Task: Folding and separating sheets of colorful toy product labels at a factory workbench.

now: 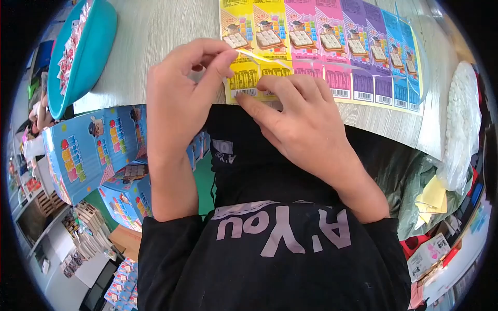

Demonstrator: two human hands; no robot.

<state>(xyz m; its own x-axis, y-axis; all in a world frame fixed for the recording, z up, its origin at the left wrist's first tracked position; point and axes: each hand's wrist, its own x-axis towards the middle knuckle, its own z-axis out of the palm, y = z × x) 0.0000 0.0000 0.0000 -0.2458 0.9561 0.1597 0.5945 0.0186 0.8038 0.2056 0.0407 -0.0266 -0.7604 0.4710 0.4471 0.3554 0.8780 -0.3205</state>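
Note:
A sheet of printed labels [330,41] lies at the near edge of the table, its columns yellow, pink, purple and blue. Between thumb and forefinger, my left hand [179,98] pinches the end of a thin yellow-and-white strip [251,54], which is lifted off the sheet across the yellow columns. My right hand [306,124] rests on the lower yellow and pink labels, fingers bent and apart, holding nothing. Its fingertips touch the sheet near the barcodes. Loose thin strips also curl along the sheet's right side, by the blue labels.
The pale wood-look table [161,26] has a turquoise basin [101,52] of small red-and-white packets at its left. Blue printed cartons [78,155] stand below on the left. A clear plastic bag of white material [461,124] hangs by the right edge.

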